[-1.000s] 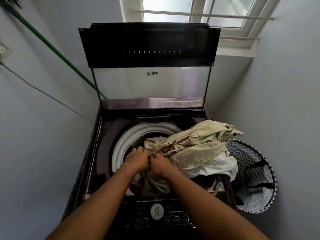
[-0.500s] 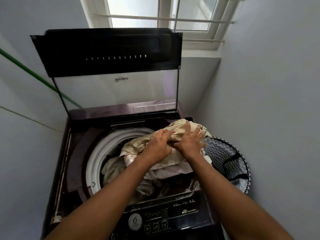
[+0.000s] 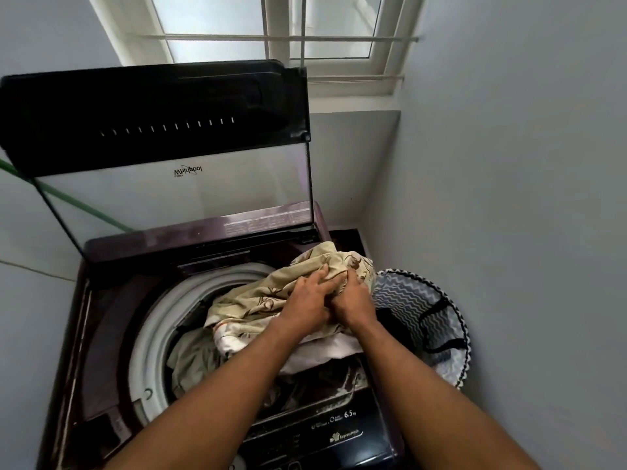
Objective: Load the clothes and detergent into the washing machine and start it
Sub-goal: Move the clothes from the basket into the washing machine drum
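1. Washing machine [image 3: 101, 334], top-loading, stands in a narrow corner; its lid [image 3: 152, 113] is raised upright with a glass panel below a dark band.
2. Clothes: a cream patterned cloth [image 3: 258, 296] is heaped over the right side of the drum opening, partly hanging into the drum and partly lying on the machine's right rim. A white cloth [image 3: 325, 354] lies under it at the front right.
3. Left hand [image 3: 307, 300] rests on top of the cream cloth, fingers bent and pressed into its folds, gripping the fabric.
4. Right hand [image 3: 351, 296] sits just beside the left, touching it, fingers curled into the same cloth near its upper bunch.
5. White drum ring [image 3: 152, 334] shows on the left side of the opening.
6. Control panel [image 3: 325, 435] at the front edge reads "6.5 kg".
7. Laundry basket [image 3: 424, 320] with a zigzag pattern stands just right of the machine, against the wall.
8. Window [image 3: 271, 25] above the lid; a green pole [image 3: 68, 198] leans behind it.
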The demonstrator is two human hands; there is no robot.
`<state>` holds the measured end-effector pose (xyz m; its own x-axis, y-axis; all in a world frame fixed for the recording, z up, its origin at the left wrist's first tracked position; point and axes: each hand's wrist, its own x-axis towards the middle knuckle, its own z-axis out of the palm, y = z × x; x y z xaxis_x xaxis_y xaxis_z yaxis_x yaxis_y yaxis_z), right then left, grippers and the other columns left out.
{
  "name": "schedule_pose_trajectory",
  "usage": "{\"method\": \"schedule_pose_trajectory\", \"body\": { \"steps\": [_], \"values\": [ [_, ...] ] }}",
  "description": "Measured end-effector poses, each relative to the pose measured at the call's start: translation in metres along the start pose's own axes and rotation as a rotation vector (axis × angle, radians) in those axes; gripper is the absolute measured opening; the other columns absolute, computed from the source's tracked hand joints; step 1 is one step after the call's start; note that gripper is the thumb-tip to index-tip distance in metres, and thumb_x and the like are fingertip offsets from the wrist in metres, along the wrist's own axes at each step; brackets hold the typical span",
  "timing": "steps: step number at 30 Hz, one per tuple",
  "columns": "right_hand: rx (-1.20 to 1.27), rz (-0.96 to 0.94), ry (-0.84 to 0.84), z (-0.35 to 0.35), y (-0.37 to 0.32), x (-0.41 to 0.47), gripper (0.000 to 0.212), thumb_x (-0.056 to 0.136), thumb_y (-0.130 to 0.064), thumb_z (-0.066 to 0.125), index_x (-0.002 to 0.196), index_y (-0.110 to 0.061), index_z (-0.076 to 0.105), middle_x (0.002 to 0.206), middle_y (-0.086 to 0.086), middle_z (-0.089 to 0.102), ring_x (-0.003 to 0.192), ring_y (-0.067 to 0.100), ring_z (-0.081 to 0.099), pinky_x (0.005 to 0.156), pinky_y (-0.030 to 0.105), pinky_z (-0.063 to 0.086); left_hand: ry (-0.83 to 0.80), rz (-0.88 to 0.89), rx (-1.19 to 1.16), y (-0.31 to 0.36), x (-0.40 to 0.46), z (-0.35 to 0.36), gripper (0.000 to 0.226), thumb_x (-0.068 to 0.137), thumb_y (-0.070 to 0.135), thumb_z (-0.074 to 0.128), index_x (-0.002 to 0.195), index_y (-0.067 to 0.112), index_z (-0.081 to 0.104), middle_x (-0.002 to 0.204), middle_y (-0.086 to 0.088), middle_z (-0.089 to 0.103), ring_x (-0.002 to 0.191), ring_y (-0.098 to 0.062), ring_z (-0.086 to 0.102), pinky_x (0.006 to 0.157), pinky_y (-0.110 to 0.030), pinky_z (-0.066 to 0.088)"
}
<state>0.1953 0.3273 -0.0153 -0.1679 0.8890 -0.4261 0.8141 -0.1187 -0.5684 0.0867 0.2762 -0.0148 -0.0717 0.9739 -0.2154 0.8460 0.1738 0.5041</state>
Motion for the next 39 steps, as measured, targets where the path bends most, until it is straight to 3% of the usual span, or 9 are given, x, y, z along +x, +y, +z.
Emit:
{"method": "schedule_pose_trajectory", "body": {
  "steps": [5, 9, 15, 20, 25, 30, 33, 36, 39],
  "values": [
    [-0.305, 0.017, 0.21, 0.008, -0.018, -0.012, 0.046, 0.098, -0.037, 0.046, 0.137, -0.017, 0.033, 0.141, 0.022, 0.035, 0.118, 0.04, 0.048, 0.09, 0.047, 0.048, 0.058, 0.019, -0.073, -0.005, -0.006, -0.002, 0.081, 0.082, 0.016, 0.064, 0.15, 0.045, 0.031, 0.155, 0.006, 0.036, 0.127, -0.025, 0.047, 0.109, -0.033, 0.038],
    [-0.381, -0.241, 0.391, 0.006, -0.03, -0.024, 0.023, 0.101, -0.021, 0.043, 0.12, -0.009, 0.047, 0.122, 0.019, 0.054, 0.096, 0.032, 0.064, 0.071, 0.037, 0.052, 0.19, 0.052, -0.329, -0.015, -0.026, -0.011, 0.074, 0.085, 0.013, 0.065, 0.149, 0.038, 0.037, 0.145, 0.006, 0.05, 0.128, -0.013, 0.05, 0.107, -0.024, 0.04],
    [-0.066, -0.437, 0.149, 0.025, -0.089, -0.045, 0.018, 0.088, -0.008, 0.051, 0.105, -0.011, 0.058, 0.101, 0.018, 0.067, 0.093, 0.039, 0.065, 0.074, 0.041, 0.049, 0.46, -0.052, -0.349, -0.051, -0.064, -0.03, 0.071, 0.089, 0.012, 0.062, 0.149, 0.035, 0.032, 0.132, -0.002, 0.049, 0.106, -0.02, 0.058, 0.088, -0.033, 0.05],
    [0.046, -0.423, -0.036, 0.076, -0.118, -0.063, 0.015, 0.081, -0.008, 0.054, 0.095, -0.013, 0.055, 0.098, 0.018, 0.068, 0.093, 0.039, 0.064, 0.074, 0.039, 0.047, 0.489, -0.16, -0.332, -0.101, -0.105, -0.041, 0.066, 0.09, 0.011, 0.061, 0.148, 0.029, 0.038, 0.132, -0.003, 0.048, 0.112, -0.023, 0.057, 0.092, -0.029, 0.047],
    [0.025, -0.367, -0.231, 0.137, -0.113, -0.077, 0.017, 0.083, -0.015, 0.058, 0.1, -0.013, 0.058, 0.101, 0.015, 0.069, 0.096, 0.035, 0.064, 0.073, 0.034, 0.044, 0.34, -0.347, -0.306, -0.141, -0.142, -0.044, 0.062, 0.084, 0.014, 0.069, 0.142, 0.028, 0.049, 0.129, -0.001, 0.054, 0.117, -0.018, 0.055, 0.092, -0.02, 0.038],
    [0.069, -0.298, -0.39, 0.168, -0.099, -0.088, 0.025, 0.084, -0.017, 0.062, 0.108, -0.012, 0.058, 0.109, 0.013, 0.068, 0.101, 0.031, 0.063, 0.073, 0.026, 0.038, 0.175, -0.398, -0.144, -0.171, -0.157, -0.031, 0.064, 0.08, 0.02, 0.073, 0.139, 0.028, 0.05, 0.129, 0.0, 0.047, 0.122, -0.022, 0.048, 0.103, -0.032, 0.044],
    [0.045, -0.213, -0.442, 0.179, -0.103, -0.088, 0.05, 0.086, -0.027, 0.061, 0.131, -0.013, 0.046, 0.12, 0.02, 0.063, 0.111, 0.038, 0.061, 0.09, 0.037, 0.049, -0.026, -0.407, -0.154, -0.177, -0.16, -0.025, 0.087, 0.08, 0.028, 0.074, 0.154, 0.029, 0.029, 0.15, -0.004, 0.031, 0.135, -0.027, 0.038, 0.111, -0.039, 0.038],
    [-0.015, -0.217, -0.498, 0.169, -0.108, -0.079, 0.083, 0.08, -0.036, 0.06, 0.152, -0.03, 0.019, 0.139, 0.02, 0.051, 0.13, 0.039, 0.047, 0.109, 0.048, 0.037, -0.068, -0.373, -0.177, -0.181, -0.154, -0.02, 0.1, 0.08, 0.041, 0.072, 0.157, 0.035, 0.009, 0.155, -0.006, 0.027, 0.133, -0.032, 0.042, 0.106, -0.046, 0.043],
    [-0.439, -0.323, -0.302, 0.141, -0.1, -0.071, 0.087, 0.076, -0.039, 0.065, 0.15, -0.035, 0.021, 0.15, 0.015, 0.033, 0.138, 0.04, 0.026, 0.109, 0.06, 0.025, -0.052, -0.358, -0.11, -0.176, -0.136, -0.018, 0.095, 0.08, 0.051, 0.064, 0.157, 0.039, 0.01, 0.152, -0.006, 0.031, 0.128, -0.034, 0.045, 0.103, -0.045, 0.045]
  ]
}}
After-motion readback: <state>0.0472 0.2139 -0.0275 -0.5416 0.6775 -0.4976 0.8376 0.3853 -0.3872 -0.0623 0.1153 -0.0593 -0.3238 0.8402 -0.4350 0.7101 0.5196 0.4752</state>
